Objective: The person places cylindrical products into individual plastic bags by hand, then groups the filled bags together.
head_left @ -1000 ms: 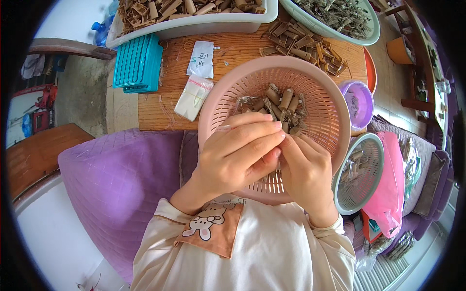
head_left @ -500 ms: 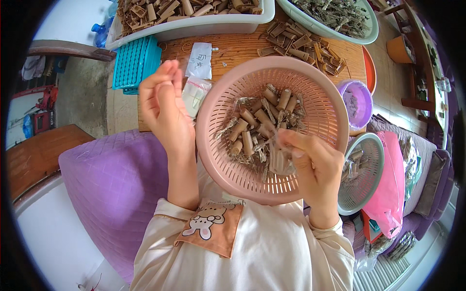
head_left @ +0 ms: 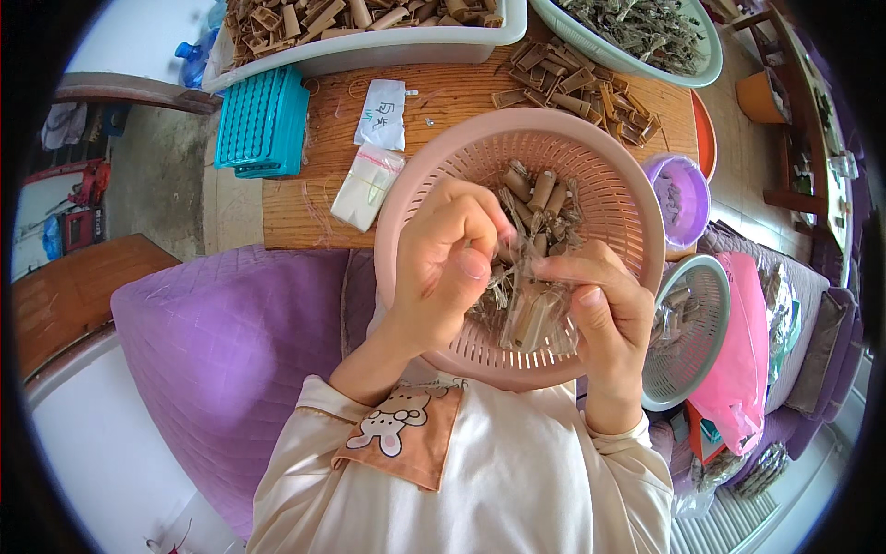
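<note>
Clear plastic makes the small, see-through bag (head_left: 535,319) which hangs between the 2 hands, with brown, tube-shaped pieces visible inside it. This bag is above the lower part of the round, pink plastic basket (head_left: 517,118) with slotted walls.

The right hand (head_left: 604,319) grasps the bag near its gathered upper part. Its index finger stretches toward the left, with the tip on the plastic, while the thumb is bent and lies lower, at the right side of the bag. The right forearm rises nearly straight from its cream-coloured sleeve (head_left: 620,457).

The left hand (head_left: 443,263) stands a little higher. Its wrist leans toward the right, its fingers are curled, and their tips reach the top of the bag. The left thumb points up and is apart from the index finger. Whether these fingers pinch the plastic firmly, I cannot tell.

Behind the hands, brown, short cylindrical pieces (head_left: 544,192) and dry, greyish plant stems (head_left: 517,168) lie in the basket, which is partly covered by the left hand.
</note>
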{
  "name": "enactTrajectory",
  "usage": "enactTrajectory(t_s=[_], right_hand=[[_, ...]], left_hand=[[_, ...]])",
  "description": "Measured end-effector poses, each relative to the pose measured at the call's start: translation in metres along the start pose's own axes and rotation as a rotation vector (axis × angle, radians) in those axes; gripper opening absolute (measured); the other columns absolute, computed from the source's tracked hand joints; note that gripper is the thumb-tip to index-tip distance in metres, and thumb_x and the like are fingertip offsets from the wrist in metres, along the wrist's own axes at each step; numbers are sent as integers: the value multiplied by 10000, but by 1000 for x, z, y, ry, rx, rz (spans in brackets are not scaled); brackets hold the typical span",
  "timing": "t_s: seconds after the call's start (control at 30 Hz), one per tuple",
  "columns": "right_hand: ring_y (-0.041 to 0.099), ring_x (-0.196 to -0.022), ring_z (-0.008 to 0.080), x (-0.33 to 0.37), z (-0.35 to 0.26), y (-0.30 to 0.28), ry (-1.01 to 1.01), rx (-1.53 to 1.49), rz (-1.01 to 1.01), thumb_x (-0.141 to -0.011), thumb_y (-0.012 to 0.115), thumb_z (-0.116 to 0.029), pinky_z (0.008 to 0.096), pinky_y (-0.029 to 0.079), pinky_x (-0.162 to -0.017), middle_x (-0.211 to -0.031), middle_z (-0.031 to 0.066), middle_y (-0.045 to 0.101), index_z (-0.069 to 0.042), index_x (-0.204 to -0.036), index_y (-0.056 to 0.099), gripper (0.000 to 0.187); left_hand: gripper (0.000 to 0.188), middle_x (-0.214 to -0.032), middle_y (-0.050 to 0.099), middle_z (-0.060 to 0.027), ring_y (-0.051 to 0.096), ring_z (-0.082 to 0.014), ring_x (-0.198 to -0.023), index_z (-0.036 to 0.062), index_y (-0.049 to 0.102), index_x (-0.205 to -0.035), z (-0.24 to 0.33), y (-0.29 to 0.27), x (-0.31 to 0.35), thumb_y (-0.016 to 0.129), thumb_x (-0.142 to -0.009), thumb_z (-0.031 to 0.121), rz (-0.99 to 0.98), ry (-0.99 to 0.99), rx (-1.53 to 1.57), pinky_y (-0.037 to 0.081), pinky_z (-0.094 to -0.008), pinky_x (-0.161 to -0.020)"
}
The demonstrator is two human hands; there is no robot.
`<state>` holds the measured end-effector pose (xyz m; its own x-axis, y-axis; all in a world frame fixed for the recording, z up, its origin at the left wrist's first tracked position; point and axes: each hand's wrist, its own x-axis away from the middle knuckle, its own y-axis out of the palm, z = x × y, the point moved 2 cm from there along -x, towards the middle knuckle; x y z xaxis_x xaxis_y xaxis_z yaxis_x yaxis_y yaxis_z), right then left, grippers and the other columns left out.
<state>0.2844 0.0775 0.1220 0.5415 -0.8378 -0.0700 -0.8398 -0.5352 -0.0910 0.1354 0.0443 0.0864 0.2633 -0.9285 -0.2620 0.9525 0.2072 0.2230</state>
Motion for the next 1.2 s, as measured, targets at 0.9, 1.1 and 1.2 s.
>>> enactTrajectory(t_s=[0.9, 1.1, 1.2], right_hand=[[406, -500, 129, 3, 35, 15, 152, -1120, 107, -826, 479, -293, 246, 298, -418, -614, 39, 417, -51, -610, 428, 328], [389, -508, 64, 42, 40, -88, 189, 216, 855, -790, 584, -132, 213, 288, -445, -547, -11, 435, -61, -590, 432, 261], [498, -554, 92, 100, 62, -185, 474, 902, 713, -800, 567, -156, 241, 379, -506, -571, 35, 511, -24, -664, 511, 198]], left_hand=[[218, -533, 327, 10, 374, -117, -430, 119, 598, -798, 10, -3, 8, 621, -581, 98, -145, 845, -1024, 318, -255, -392], [73, -683, 563, -67, 520, -175, -563, 89, 612, -813, 0, -80, -6, 555, -798, 132, 346, 281, -1130, 407, -307, -490], [121, -730, 579, -104, 536, -226, -610, 46, 599, -835, -9, -133, -8, 558, -811, 157, 407, -129, -1267, 430, -326, -566]])
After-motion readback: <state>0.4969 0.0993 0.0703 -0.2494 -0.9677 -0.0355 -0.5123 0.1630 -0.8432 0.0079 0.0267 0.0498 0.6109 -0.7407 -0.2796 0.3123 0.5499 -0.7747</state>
